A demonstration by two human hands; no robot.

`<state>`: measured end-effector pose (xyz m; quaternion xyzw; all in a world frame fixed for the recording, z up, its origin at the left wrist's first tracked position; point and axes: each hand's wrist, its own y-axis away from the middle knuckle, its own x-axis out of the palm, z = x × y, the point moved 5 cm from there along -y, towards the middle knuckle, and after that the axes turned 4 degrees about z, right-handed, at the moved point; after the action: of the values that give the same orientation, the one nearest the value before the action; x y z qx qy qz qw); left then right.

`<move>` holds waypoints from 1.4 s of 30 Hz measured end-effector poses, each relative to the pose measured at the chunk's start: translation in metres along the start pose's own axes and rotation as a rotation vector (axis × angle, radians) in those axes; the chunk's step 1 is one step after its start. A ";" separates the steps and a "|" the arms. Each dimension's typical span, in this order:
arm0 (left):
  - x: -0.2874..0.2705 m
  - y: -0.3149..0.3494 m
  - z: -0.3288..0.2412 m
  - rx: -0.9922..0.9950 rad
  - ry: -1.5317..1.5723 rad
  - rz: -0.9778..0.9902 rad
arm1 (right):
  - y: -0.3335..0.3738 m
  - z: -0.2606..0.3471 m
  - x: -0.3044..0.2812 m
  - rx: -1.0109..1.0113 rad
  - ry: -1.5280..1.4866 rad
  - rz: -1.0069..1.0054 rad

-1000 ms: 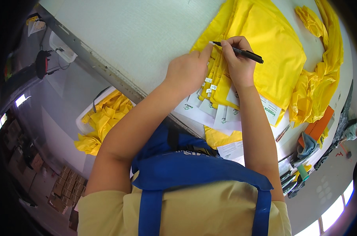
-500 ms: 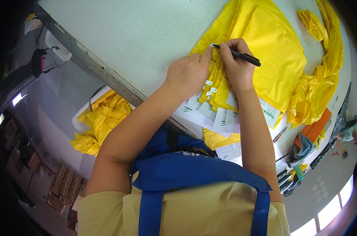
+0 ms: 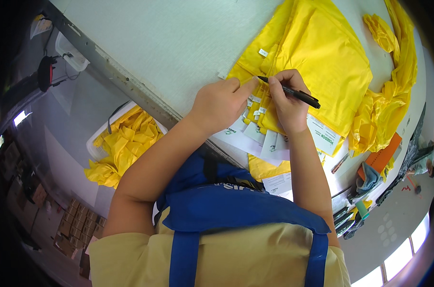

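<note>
The right hand (image 3: 286,103) holds a black pen (image 3: 289,92) in closed fingers, and its tip touches the edge of the yellow garment (image 3: 322,57) on the table (image 3: 169,43). The left hand (image 3: 222,103) is flat and half closed, pressing on the small white tags (image 3: 255,111) at this same edge. White paper labels (image 3: 274,143) lie under both wrists. A bin (image 3: 100,143) with yellow cloth (image 3: 123,138) stands below the table, on the person's left
</note>
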<state>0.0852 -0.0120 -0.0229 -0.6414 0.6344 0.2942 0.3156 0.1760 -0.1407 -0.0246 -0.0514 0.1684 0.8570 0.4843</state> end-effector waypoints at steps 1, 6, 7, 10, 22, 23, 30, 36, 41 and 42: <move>0.002 0.002 0.001 0.001 -0.014 -0.017 | 0.000 -0.002 0.000 0.010 0.005 -0.006; 0.011 0.004 0.004 -0.004 -0.065 -0.039 | -0.001 -0.007 0.004 -0.001 0.052 0.006; 0.012 0.005 0.005 -0.002 -0.069 -0.040 | -0.001 -0.006 0.005 -0.001 0.077 0.014; 0.015 0.006 0.006 0.004 -0.081 -0.041 | -0.003 -0.003 0.007 -0.034 0.143 0.023; 0.009 0.007 0.004 -0.012 -0.046 -0.041 | -0.001 -0.003 0.001 -0.026 0.077 -0.050; 0.005 0.008 0.005 -0.014 -0.012 -0.058 | 0.000 -0.002 0.000 0.001 0.003 -0.051; -0.024 0.031 0.029 -0.054 -0.072 -0.217 | -0.004 0.025 0.033 0.029 -0.053 0.138; -0.019 0.036 0.030 -0.044 -0.111 -0.213 | -0.012 0.019 0.058 0.010 0.030 0.229; -0.015 0.037 0.032 -0.050 -0.114 -0.212 | -0.012 0.017 0.062 0.013 0.080 0.250; -0.016 0.037 0.032 -0.048 -0.112 -0.213 | -0.012 0.017 0.063 0.009 0.087 0.250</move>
<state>0.0482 0.0232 -0.0322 -0.6951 0.5369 0.3095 0.3645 0.1547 -0.0781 -0.0277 -0.0650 0.1980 0.9068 0.3664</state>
